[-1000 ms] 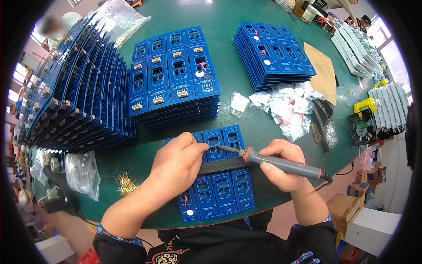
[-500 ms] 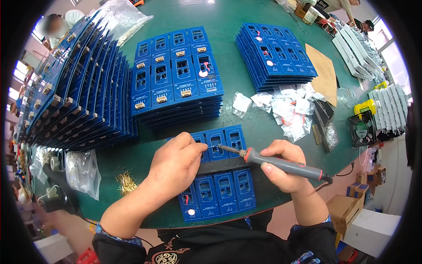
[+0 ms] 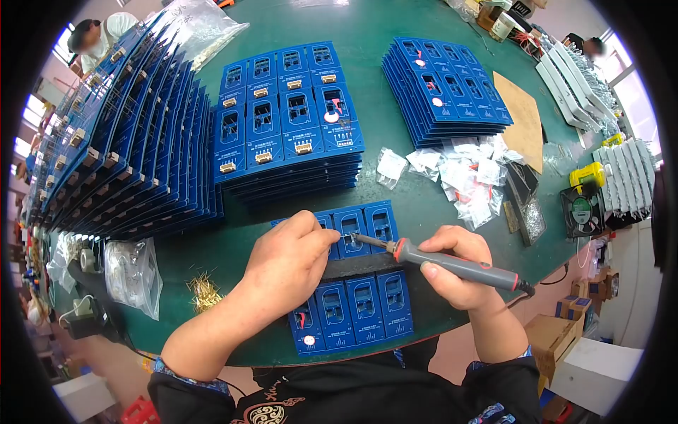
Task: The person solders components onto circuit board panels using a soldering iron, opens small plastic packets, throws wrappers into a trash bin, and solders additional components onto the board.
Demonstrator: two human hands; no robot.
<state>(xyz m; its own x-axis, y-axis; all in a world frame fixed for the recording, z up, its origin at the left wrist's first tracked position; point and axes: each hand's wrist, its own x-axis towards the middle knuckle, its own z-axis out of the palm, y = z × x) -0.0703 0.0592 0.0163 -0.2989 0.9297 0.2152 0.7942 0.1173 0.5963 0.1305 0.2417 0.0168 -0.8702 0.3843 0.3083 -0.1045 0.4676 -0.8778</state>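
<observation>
Circuit board, blue and windowed, lies flat at the near edge of a green table, a dark strip across its middle. A soldering iron points into an upper-row window; whether the tip touches is too small to tell. The right hand grips the iron's handle, while the left hand, fingertips pinched, rests over the board's upper left; what it holds, if anything, cannot be told. The lower row shows no white connectors, so work on this board appears unfinished. Golden pins lie to the left. Beyond, a left-hand stack wears white connectors and looks further along; the top of a right-hand stack, behind small plastic bags, shows none.
</observation>
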